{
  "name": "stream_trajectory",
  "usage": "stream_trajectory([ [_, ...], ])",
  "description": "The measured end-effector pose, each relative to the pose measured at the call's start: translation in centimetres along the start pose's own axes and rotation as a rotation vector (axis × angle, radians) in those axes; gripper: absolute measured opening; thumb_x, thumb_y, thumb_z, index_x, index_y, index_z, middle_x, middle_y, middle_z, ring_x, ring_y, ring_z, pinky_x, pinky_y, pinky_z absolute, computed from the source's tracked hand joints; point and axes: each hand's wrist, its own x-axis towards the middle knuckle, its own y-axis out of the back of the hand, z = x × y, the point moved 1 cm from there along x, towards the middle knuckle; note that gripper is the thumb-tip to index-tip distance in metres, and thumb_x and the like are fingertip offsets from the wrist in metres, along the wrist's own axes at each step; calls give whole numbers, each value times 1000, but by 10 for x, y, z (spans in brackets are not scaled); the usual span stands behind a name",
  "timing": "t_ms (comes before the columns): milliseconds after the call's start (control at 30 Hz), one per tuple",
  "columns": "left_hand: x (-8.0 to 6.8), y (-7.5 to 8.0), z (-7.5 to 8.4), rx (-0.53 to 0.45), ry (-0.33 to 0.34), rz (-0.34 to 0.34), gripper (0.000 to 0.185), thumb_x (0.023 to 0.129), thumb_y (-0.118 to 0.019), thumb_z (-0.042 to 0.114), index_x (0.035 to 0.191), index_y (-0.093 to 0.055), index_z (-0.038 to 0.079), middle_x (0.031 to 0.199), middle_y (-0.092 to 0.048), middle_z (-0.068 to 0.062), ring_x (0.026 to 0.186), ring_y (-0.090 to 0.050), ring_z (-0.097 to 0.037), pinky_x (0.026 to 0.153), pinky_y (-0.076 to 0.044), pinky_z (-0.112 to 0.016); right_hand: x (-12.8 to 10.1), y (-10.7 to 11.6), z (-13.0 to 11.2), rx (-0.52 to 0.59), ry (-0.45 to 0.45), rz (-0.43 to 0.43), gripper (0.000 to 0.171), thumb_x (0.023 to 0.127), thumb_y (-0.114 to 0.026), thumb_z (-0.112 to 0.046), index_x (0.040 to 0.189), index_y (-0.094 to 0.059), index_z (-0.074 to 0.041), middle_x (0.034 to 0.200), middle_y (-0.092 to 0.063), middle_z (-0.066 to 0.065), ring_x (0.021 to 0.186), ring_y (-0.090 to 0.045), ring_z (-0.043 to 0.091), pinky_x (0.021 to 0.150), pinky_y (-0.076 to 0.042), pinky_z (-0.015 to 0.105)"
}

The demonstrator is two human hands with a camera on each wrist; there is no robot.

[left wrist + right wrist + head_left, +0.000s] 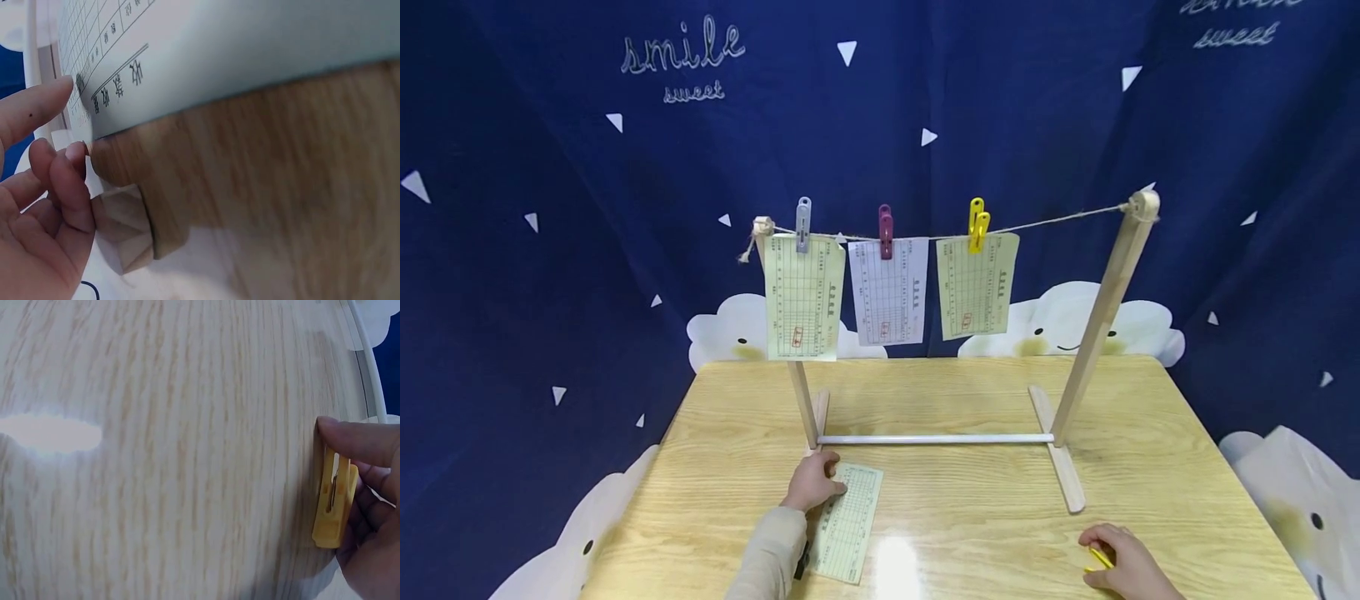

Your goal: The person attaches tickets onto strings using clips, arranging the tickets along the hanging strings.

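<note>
My left hand (812, 482) is at the top left corner of a pale green printed receipt slip (848, 525) lying on the table. In the left wrist view, the thumb (39, 111) rests over the slip's printed face and the curled fingers are at its edge, pinching that corner. Near the table's front right, my right hand (1123, 560) holds a yellow clothespin (334, 503) between thumb and fingers, just above the wood. Three slips hang from a string: a green slip (803, 308) under a grey clothespin (803, 225), a white slip (889, 300) under a purple clothespin (886, 233), and a yellowish slip (976, 292) under a yellow clothespin (977, 229).
The string (1052, 222) runs between a left wooden post (803, 404) and a right wooden post (1105, 321). A white rod (936, 439) joins their feet. Behind the wooden table (970, 517) hangs a dark blue curtain (1000, 108) with white clouds and triangles.
</note>
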Motion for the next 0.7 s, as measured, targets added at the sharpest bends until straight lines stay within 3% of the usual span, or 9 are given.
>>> stream_trajectory([
  [133,-3,-2,1,3,11,4,32,63,-77,7,90,-62,-1,68,-49,0,63,-41,-12,59,-38,-27,1,3,-2,40,-114,-37,43,62,-81,-19,97,-60,-5,87,-52,0,75,-38,6,65,-39,24],
  [433,-7,-2,4,50,20,39,22,61,-78,8,74,-60,7,67,-50,1,60,-42,-11,54,-36,-27,2,3,-2,150,-108,-37,44,63,-80,-15,98,-59,1,83,-50,2,70,-40,4,60,-38,22],
  [700,-8,-3,3,43,24,41,23,60,-76,6,70,-56,8,60,-43,6,55,-39,-9,50,-33,-24,1,5,-3,135,-142,-46,38,67,-79,-19,94,-59,-1,80,-48,3,69,-38,5,59,-33,22],
])
